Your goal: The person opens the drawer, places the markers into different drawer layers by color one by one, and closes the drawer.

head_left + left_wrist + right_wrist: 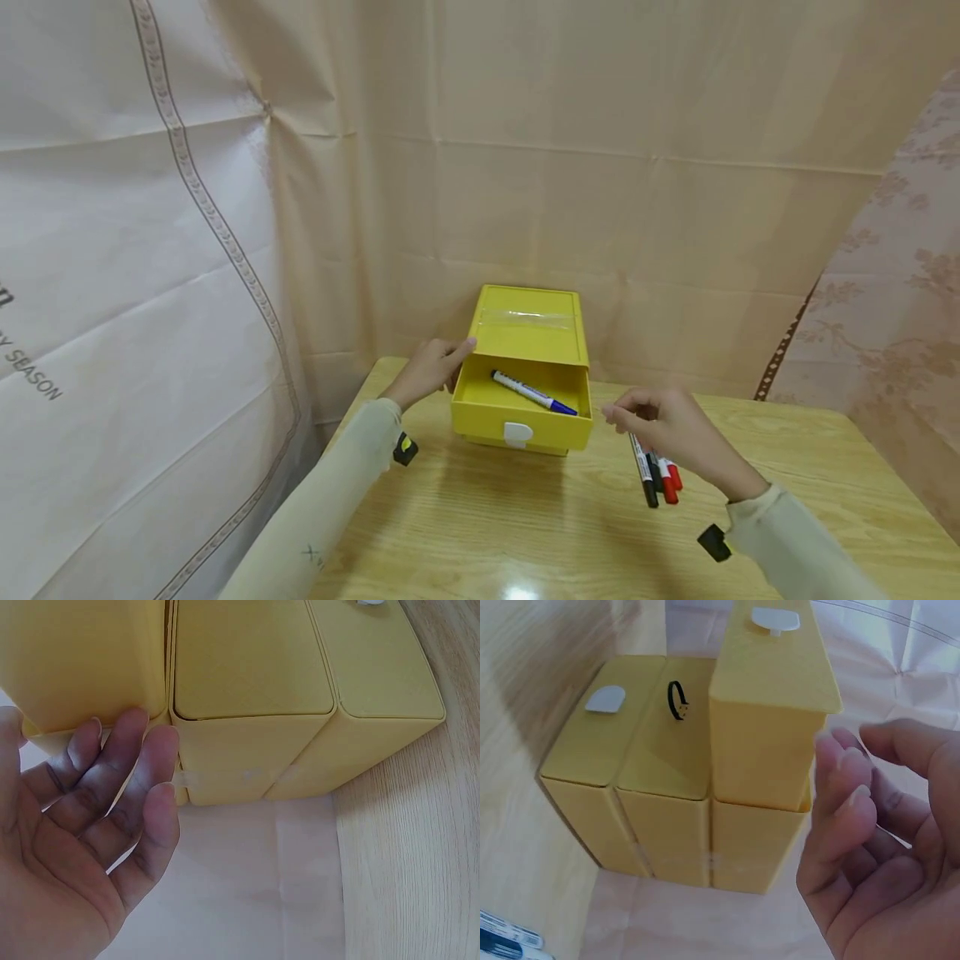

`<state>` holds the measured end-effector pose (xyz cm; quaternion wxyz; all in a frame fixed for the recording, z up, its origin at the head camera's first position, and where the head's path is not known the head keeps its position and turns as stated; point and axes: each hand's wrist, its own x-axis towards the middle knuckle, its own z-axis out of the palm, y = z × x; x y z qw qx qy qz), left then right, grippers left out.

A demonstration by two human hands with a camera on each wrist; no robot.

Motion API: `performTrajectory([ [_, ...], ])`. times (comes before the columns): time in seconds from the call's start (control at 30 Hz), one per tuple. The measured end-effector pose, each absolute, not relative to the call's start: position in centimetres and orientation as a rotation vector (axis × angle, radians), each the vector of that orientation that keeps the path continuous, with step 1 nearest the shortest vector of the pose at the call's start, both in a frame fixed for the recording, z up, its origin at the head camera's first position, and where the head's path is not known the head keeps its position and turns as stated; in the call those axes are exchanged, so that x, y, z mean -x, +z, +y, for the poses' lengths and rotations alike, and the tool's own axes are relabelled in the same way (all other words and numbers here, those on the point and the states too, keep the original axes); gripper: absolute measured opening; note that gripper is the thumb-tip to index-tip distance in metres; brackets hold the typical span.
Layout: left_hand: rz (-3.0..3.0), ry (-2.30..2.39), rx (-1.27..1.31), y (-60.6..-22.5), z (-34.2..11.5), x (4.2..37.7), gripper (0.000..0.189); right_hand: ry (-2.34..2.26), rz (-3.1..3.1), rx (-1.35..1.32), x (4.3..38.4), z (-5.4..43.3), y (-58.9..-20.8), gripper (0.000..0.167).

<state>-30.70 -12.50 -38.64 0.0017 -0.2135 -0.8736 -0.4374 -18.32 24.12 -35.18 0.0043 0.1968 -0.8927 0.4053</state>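
A yellow drawer unit (529, 340) stands on the table with its top drawer (483, 419) pulled out. Inside that drawer lies a white marker (523, 388) with a blue cap, slanted across the floor. My left hand (435, 367) rests against the unit's upper left edge, and its slightly bent fingertips (159, 742) touch the side near the top. To the right of the drawer, my right hand (671, 429) hovers with loosely curled fingers and nothing between them. Several markers with black and red caps (670, 496) lie on the table below it, partly hidden by the hand.
Clear tape (525, 317) crosses the unit's top. Below the pulled-out drawer are two closed drawers, one with a black ring pull (676, 701), the other with a white tab (605, 699). A beige cloth (540, 208) hangs behind the wooden table (480, 533).
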Motion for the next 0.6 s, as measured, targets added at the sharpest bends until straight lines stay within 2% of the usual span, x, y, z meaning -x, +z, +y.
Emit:
performTrajectory([
  [0.1, -2.745, -1.375, 0.664, -38.7, -12.5, 30.7, 0.065, 1.355, -2.875, -0.609, 18.0, 24.6, -35.8, 0.029],
  [0.37, -2.758, -1.385, 0.650, -38.7, -12.6, 30.7, 0.068, 1.449, -2.943, -0.709, 17.3, 24.1, -38.3, 0.026],
  [0.6, -2.742, -1.390, 0.657, -38.7, -12.5, 30.6, 0.065, 1.608, -2.942, -0.680, 16.7, 22.5, -40.2, 0.035],
])
